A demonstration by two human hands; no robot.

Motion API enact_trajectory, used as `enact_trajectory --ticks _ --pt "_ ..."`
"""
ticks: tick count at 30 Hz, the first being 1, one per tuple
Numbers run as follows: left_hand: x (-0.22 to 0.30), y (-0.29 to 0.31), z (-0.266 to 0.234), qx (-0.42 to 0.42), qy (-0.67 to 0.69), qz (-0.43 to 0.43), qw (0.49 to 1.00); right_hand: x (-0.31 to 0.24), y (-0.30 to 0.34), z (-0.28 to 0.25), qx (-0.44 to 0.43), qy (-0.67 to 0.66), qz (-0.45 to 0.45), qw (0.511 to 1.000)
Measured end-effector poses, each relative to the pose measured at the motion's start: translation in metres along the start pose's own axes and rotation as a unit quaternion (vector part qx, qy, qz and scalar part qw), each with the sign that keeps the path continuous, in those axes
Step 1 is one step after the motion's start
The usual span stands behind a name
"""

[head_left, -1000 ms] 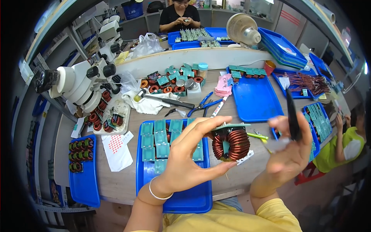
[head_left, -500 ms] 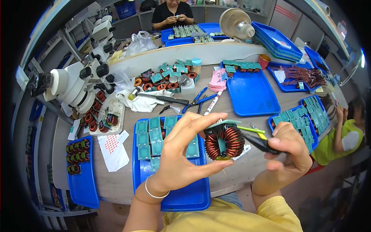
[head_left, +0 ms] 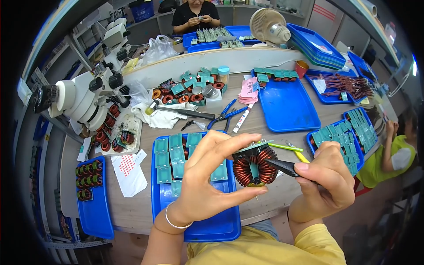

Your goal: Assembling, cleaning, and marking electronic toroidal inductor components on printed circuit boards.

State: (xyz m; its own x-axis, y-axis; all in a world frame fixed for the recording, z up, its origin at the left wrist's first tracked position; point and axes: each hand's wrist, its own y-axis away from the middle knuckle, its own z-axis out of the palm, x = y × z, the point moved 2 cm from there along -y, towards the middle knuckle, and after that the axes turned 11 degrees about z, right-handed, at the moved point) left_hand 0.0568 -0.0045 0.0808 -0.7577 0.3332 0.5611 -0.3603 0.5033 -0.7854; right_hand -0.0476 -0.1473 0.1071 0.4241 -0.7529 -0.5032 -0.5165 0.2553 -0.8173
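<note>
My left hand grips a toroidal coil between thumb and fingers, above the tray's right side. Copper-brown wire wraps the ring, and a small green circuit board sits across its top with pins sticking up. In my right hand is a black tapered hand tool, pinched between thumb and curled fingers. Its tip meets the coil's right side; whether it is a pair of tweezers I cannot tell. Below my left hand lies a blue tray with rows of green-topped coils.
Behind the coil lie a yellow-green tool, blue-handled pliers, a marker and a hammer. A microscope stands left. Another blue tray is at back right. One co-worker sits opposite, another at right.
The black tool in my right hand has moved left and now reaches onto the coil's windings. The coil has tilted slightly and sits a little lower in my left hand.
</note>
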Motion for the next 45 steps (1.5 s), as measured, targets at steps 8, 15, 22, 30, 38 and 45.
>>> enact_trajectory --ticks 8,15,22,30,38,45 --pt "0.003 -0.001 -0.001 -0.001 -0.065 0.003 0.998 0.0 -0.001 0.003 0.0 0.022 -0.012 1.0" --pt "0.002 0.0 0.002 0.01 -0.111 0.007 0.994 -0.001 0.003 0.009 0.029 0.042 0.022 0.998" --pt "0.003 0.0 0.002 0.011 -0.12 -0.001 0.993 0.0 0.0 0.005 -0.013 0.064 -0.001 0.998" --pt "0.003 -0.001 0.002 0.014 -0.116 -0.003 0.993 0.0 -0.002 0.006 -0.01 0.067 0.003 0.998" --pt "0.003 -0.001 0.0 0.013 -0.115 -0.006 0.993 0.002 -0.004 0.009 -0.002 0.06 0.002 0.998" --pt "0.002 -0.001 0.0 0.013 -0.113 -0.008 0.993 0.006 -0.004 0.011 0.0 0.06 0.001 0.998"
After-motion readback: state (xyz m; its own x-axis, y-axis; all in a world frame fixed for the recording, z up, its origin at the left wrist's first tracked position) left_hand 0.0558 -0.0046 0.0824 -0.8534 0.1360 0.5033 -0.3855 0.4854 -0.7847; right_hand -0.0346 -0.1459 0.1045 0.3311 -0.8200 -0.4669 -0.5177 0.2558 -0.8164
